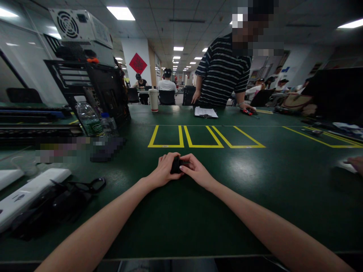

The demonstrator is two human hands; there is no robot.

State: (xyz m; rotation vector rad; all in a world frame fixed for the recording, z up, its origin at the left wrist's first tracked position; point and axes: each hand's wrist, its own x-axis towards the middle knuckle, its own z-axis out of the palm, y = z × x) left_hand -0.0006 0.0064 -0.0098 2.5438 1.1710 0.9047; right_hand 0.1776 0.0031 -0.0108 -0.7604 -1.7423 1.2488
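Observation:
Both my hands meet at the middle of the dark green table point(215, 211), just in front of the yellow taped boxes point(198, 136). My left hand point(163, 170) is curled shut around a small black object point(176, 165). My right hand point(195, 170) pinches the same object from the right with closed fingers. The object is mostly covered by my fingers, so I cannot make out what it is.
Plastic water bottles point(90, 120) and a black computer case point(106, 90) stand at the left. Black scissors point(90, 186) and white boxes point(31, 189) lie near my left arm. A person in a striped shirt point(222, 73) stands across the table by a clipboard point(205, 112). Another person's hand point(356, 163) shows at the right edge.

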